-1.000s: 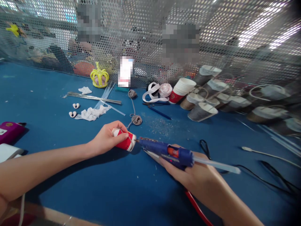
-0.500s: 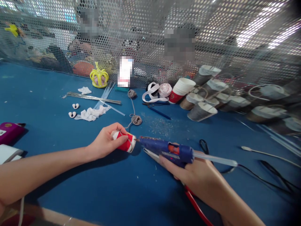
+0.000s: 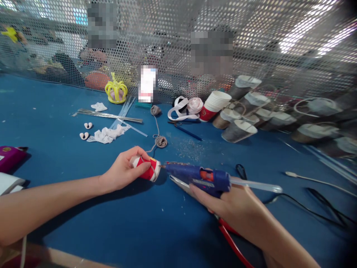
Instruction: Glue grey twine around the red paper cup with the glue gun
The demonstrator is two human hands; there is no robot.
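Lying on its side above the blue table, a red and white paper cup (image 3: pixel 154 172) is gripped by my left hand (image 3: pixel 122 170), thumb across its wall. A grey cord (image 3: pixel 151 150) runs from the cup to a small coil (image 3: pixel 161 142) on the table. My right hand (image 3: pixel 227 206) is wrapped round a blue hot glue gun (image 3: pixel 192 174), its nozzle at the cup's bottom rim. A clear glue stick (image 3: pixel 259 185) sticks out of the gun's back. Beneath my right hand are scissors with red handles (image 3: pixel 231 242), partly hidden; whether the hand also holds them is unclear.
Stacked paper cups (image 3: pixel 213 106) and several cord-wrapped cups (image 3: pixel 240 131) stand at the back right. White lace (image 3: pixel 108 134), thin wires (image 3: pixel 108 115) and a yellow crown-shaped piece (image 3: pixel 116 91) lie back left. A perforated metal screen (image 3: pixel 173 44) closes off the table's far side.
The view has shifted slightly. My hands, the cup and the glue gun keep nearly the same places, with the nozzle still at the cup's rim.
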